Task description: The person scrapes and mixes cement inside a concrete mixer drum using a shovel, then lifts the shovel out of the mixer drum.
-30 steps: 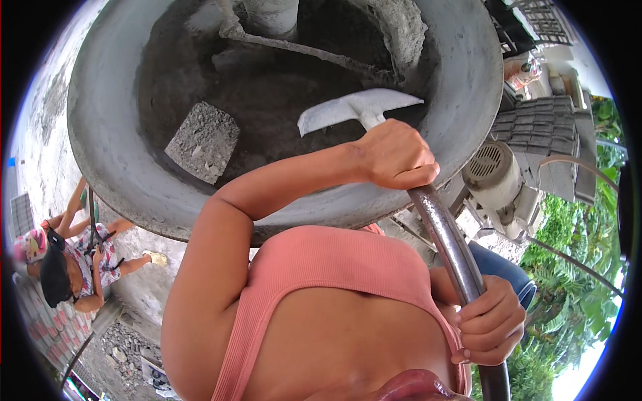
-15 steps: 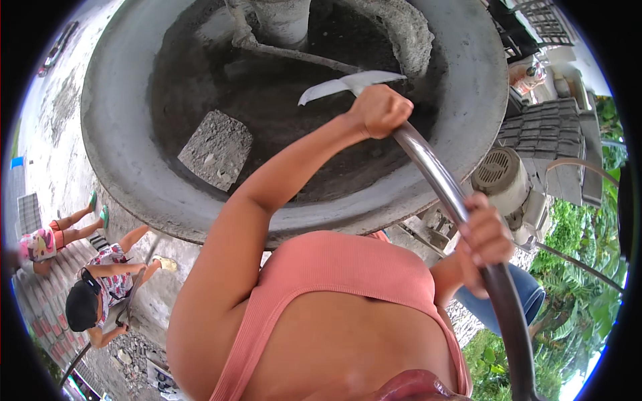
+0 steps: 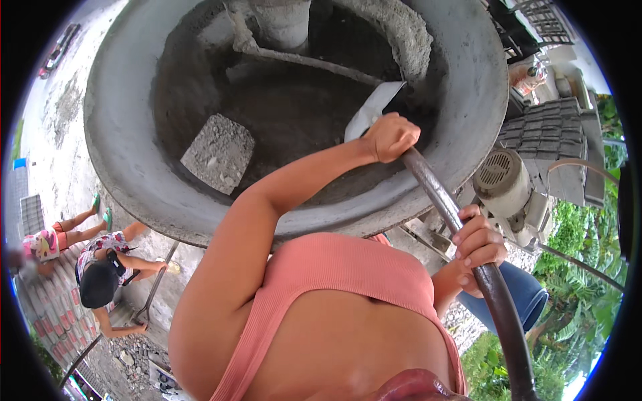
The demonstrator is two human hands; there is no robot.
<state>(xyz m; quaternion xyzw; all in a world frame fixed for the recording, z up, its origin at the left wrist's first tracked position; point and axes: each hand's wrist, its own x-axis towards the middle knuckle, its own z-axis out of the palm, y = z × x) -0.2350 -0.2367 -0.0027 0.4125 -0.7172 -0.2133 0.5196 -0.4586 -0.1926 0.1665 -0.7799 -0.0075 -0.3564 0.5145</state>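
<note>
A long-handled shovel lies across in front of me, its bare dark metal shaft (image 3: 438, 190) bent into a curve by the lens. My left hand (image 3: 393, 137) is wrapped round the shaft close to the pale shovel blade (image 3: 373, 110). Farther back along it, my right hand (image 3: 478, 247) grips the shaft with curled fingers. The blade is tilted over the inside of a big round mixing pan (image 3: 124, 127). Grey-coated mixer arms, a central column (image 3: 284, 23) and a rough, cement-crusted paddle (image 3: 219, 154) stand inside that pan. The shovel's far handle end is cut off at the lower edge.
An electric motor (image 3: 503, 177) sits beside the pan on the right, with stacked grey blocks (image 3: 545, 130) behind it. At the left, a bent-over person (image 3: 100, 277) holds another shovel (image 3: 157, 281) by a rubble pile (image 3: 130, 361). A second person (image 3: 50, 242) stands behind. Plants grow at the right.
The shovel blade has swung from nearly level to a steep slant. My left hand has shifted slightly right and down. The person at the left has bent and turned with their shovel.
</note>
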